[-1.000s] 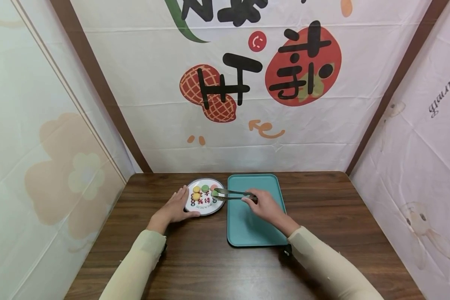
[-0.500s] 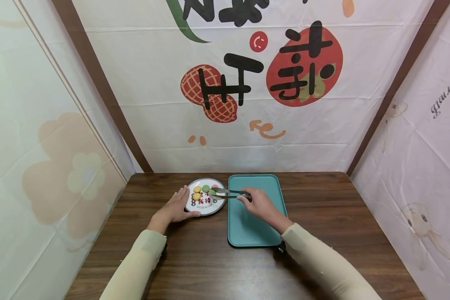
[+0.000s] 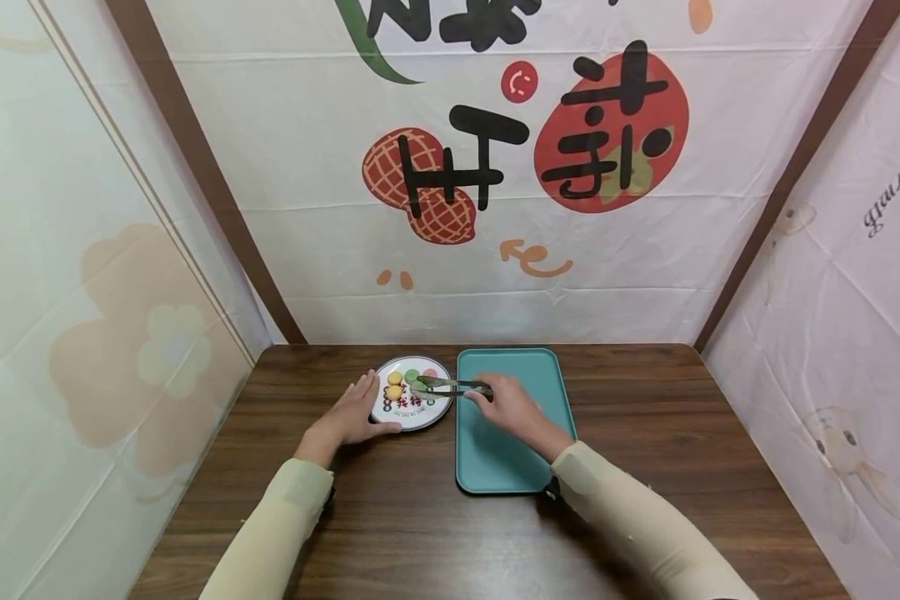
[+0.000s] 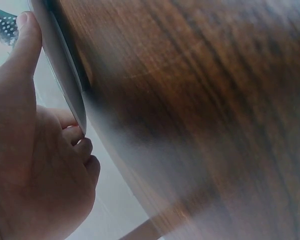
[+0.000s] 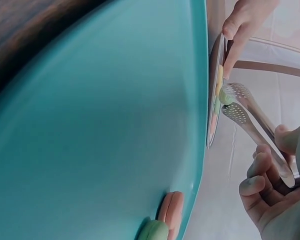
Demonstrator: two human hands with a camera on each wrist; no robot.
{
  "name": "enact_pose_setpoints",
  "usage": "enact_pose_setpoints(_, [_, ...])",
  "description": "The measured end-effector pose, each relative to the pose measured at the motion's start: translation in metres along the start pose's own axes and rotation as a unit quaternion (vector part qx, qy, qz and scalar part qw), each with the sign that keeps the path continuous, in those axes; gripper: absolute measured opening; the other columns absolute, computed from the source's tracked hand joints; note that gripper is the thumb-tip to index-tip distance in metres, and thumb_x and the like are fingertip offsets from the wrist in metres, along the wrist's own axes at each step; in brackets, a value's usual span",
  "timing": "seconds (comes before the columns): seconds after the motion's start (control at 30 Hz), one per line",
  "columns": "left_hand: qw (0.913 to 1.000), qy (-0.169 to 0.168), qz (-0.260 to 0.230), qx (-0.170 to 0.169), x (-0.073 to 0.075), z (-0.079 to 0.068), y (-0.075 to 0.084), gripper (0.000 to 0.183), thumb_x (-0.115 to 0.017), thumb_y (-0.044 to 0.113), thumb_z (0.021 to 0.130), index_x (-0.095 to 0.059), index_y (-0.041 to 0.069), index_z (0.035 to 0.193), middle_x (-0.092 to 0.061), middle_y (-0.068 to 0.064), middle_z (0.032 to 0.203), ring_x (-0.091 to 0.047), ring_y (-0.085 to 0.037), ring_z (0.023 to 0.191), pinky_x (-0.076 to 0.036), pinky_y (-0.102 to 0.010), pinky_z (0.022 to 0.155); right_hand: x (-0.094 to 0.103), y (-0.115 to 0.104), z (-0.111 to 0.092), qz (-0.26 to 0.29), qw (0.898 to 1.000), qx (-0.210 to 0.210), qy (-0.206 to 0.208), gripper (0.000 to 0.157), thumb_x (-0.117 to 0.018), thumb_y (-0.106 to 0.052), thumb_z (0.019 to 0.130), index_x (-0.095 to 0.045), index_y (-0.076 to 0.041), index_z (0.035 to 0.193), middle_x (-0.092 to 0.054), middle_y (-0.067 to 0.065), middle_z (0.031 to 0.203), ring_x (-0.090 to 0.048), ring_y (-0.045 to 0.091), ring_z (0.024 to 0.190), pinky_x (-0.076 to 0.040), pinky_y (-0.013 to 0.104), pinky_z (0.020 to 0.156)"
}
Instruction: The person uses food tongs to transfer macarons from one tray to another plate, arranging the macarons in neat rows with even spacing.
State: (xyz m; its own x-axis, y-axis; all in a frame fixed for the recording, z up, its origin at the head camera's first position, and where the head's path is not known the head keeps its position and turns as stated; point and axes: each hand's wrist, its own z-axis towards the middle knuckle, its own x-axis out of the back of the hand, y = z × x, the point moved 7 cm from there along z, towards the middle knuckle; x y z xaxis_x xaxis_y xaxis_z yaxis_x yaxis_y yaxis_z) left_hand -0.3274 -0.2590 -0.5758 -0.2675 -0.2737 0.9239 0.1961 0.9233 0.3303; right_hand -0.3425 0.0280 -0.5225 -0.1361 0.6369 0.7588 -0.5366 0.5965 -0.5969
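Note:
My right hand (image 3: 506, 404) grips metal tongs (image 5: 255, 122) with perforated tips, reaching left over the plate. Between the tong tips sits a green macaron (image 5: 226, 96), close over the plate. On the white printed plate (image 3: 412, 418) lie yellow macarons (image 3: 394, 392), another green macaron (image 3: 412, 376) and a pink macaron (image 3: 430, 374), partly behind the tongs. My left hand (image 3: 348, 412) rests at the plate's left side, fingers extended along the rim and thumb at its near edge. The left wrist view shows thumb and fingertips touching the rim (image 4: 65, 75).
Right of the plate stands a teal tray (image 3: 495, 467), under my right forearm. It bears a pink macaron (image 5: 172, 212) and a green macaron (image 5: 154, 231), mostly hidden by my arm in the head view. The wooden table (image 3: 390, 517) meets printed cloth walls at the back and sides.
My right hand and the tongs have moved left, and the green macaron between the tips has shifted left with them. The left hand and plate have stayed in place.

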Motion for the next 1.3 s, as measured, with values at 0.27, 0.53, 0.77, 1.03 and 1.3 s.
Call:
enact_pose_setpoints(0.27, [1.0000,0.002,-0.002,-0.003,0.002,-0.002,0.001,0.124,-0.068,0.072,0.095,-0.010,-0.011,0.167,-0.005,-0.030,0.176,-0.007,-0.043,0.165,-0.012,-0.057,0.134,-0.004,-0.006,0.005,0.006,1.000,0.004,-0.003,0.025,-0.073,-0.022,0.105,-0.075,0.000,0.117,-0.071,0.001,0.086,-0.054,0.008,0.061,-0.046,0.025,0.053])
enact_pose_setpoints(0.53, [1.0000,0.002,-0.004,-0.002,0.003,-0.002,0.001,0.123,-0.068,0.071,0.095,-0.010,-0.011,0.167,-0.004,-0.030,0.177,-0.007,-0.043,0.165,-0.011,-0.055,0.134,-0.010,-0.005,0.008,-0.009,1.000,0.003,-0.007,0.017,-0.073,-0.022,0.105,-0.076,-0.006,0.110,-0.067,-0.002,0.080,-0.051,0.007,0.059,-0.044,0.023,0.051])
enact_pose_setpoints(0.77, [1.0000,0.001,-0.003,0.000,0.002,-0.001,0.001,0.122,-0.068,0.070,0.096,-0.010,-0.011,0.167,-0.004,-0.030,0.177,-0.007,-0.043,0.165,-0.011,-0.056,0.134,-0.014,-0.004,0.010,-0.004,1.000,-0.008,-0.011,0.025,-0.072,-0.025,0.106,-0.076,-0.003,0.117,-0.067,-0.002,0.082,-0.052,0.008,0.058,-0.043,0.024,0.049])
enact_pose_setpoints(1.03, [1.0000,0.005,-0.007,0.001,0.002,-0.001,0.001,0.124,-0.068,0.072,0.095,-0.010,-0.011,0.167,-0.005,-0.030,0.177,-0.007,-0.044,0.165,-0.012,-0.056,0.134,-0.015,-0.006,0.009,0.002,1.000,-0.012,-0.022,0.020,-0.070,-0.028,0.107,-0.075,-0.010,0.114,-0.062,-0.006,0.076,-0.051,0.009,0.056,-0.040,0.025,0.047])
enact_pose_setpoints(1.3, [1.0000,0.003,-0.006,0.001,0.003,-0.002,0.003,0.125,-0.067,0.073,0.094,-0.010,-0.011,0.167,-0.005,-0.030,0.176,-0.008,-0.044,0.165,-0.012,-0.056,0.134,-0.016,-0.006,0.008,-0.001,1.000,-0.012,-0.024,0.020,-0.069,-0.029,0.108,-0.075,-0.010,0.114,-0.064,-0.006,0.077,-0.053,0.008,0.056,-0.042,0.025,0.048])
